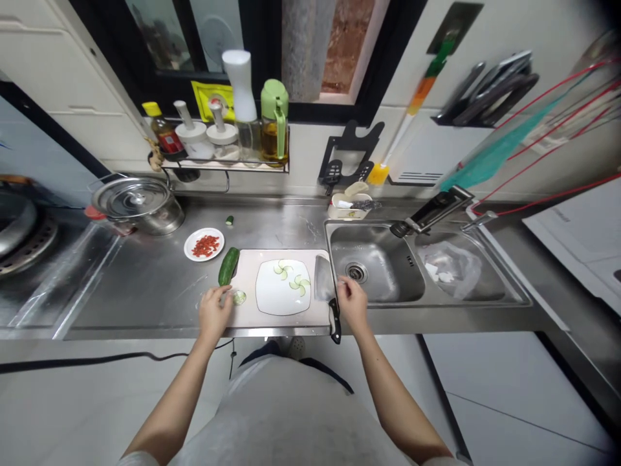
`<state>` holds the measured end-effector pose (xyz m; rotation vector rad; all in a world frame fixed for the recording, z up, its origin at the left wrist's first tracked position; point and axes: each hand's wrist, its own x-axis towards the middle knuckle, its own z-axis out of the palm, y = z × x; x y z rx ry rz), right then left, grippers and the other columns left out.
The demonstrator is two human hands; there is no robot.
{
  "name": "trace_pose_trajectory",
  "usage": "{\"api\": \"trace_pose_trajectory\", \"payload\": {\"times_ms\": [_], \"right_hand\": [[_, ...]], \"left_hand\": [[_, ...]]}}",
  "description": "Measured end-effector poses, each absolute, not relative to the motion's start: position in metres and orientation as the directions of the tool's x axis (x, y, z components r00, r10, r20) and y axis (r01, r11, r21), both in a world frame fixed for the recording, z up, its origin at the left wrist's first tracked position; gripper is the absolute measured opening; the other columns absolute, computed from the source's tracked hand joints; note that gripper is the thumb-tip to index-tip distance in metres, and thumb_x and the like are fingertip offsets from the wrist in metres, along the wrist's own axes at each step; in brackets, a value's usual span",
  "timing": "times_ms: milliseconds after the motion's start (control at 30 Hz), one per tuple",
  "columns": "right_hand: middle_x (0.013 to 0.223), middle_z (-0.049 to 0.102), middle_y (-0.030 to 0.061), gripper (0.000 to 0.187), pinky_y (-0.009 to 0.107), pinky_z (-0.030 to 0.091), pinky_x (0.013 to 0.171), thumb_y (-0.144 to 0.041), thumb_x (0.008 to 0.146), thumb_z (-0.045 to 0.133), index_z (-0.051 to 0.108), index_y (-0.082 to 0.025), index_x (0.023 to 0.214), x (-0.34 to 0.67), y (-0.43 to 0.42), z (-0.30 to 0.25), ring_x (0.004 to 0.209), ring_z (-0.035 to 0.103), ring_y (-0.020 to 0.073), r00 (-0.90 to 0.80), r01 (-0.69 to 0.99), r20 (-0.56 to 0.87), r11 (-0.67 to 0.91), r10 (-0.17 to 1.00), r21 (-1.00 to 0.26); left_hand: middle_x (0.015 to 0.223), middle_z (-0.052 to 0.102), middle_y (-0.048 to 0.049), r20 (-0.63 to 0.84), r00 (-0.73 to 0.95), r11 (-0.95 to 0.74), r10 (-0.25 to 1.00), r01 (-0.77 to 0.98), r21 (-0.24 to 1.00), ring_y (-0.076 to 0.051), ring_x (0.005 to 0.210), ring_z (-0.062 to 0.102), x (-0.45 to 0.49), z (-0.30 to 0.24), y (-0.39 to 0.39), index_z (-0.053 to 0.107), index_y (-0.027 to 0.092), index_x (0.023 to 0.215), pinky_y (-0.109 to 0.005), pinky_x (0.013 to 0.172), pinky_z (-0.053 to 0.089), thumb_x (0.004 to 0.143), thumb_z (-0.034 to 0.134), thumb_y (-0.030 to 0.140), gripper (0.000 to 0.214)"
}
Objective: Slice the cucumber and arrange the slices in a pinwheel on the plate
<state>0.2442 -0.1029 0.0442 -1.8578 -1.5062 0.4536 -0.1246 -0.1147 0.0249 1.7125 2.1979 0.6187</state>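
Observation:
A white cutting board [247,275] lies on the steel counter in front of me. On it sits a square white plate [283,301] with thin cucumber slices [291,277] arranged on top. A whole cucumber [228,265] lies at the board's left edge. My left hand [214,312] rests on the board's near left corner, fingers curled beside a cucumber slice [239,297]. My right hand [352,301] hovers by the board's right edge with fingers spread, next to a cleaver [324,282] lying flat, its black handle toward me.
A small plate of red chilli pieces [204,244] and a lidded steel pot [136,204] stand at the left. A double sink [388,265] lies to the right with a plastic bag [449,265] in it. Bottles fill a wall shelf [228,163]; a stove [19,239] is far left.

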Motion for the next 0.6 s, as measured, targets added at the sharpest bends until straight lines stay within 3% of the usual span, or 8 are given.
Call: {"api": "trace_pose_trajectory", "payload": {"times_ms": [200,433,600], "right_hand": [[0.076,0.067,0.0080,0.050,0.031,0.047,0.068,-0.046,0.080,0.042,0.068,-0.010,0.104,0.256,-0.105,0.032,0.066,0.056,0.0183,0.394,0.620,0.098,-0.186,0.914,-0.762],[0.073,0.065,0.0086,0.054,0.031,0.046,0.066,-0.050,0.077,0.043,0.069,-0.009,0.102,0.241,-0.101,0.028,0.062,0.055,0.0182,0.355,0.616,0.103,-0.150,0.929,-0.773],[0.072,0.065,0.0089,0.057,0.031,0.046,0.066,-0.053,0.078,0.043,0.069,-0.009,0.103,0.234,-0.103,0.027,0.062,0.055,0.0188,0.310,0.638,0.086,-0.140,0.947,-0.757]], "left_hand": [[0.102,0.064,-0.0063,-0.059,-0.275,0.269,0.960,0.835,0.480,-0.019,0.086,0.060,-0.129,0.015,-0.124,0.066,0.023,0.109,-0.030,0.083,0.045,0.086,0.049,0.032,0.031],[0.113,0.062,-0.0081,-0.171,-0.328,0.369,0.929,0.858,0.357,-0.024,0.102,0.058,-0.111,0.009,-0.114,0.062,0.025,0.119,-0.033,0.084,0.043,0.085,0.053,0.036,0.037],[0.115,0.060,-0.0079,-0.198,-0.338,0.389,0.920,0.851,0.354,-0.024,0.104,0.057,-0.113,0.009,-0.111,0.062,0.026,0.120,-0.033,0.085,0.043,0.086,0.052,0.038,0.037]]}}
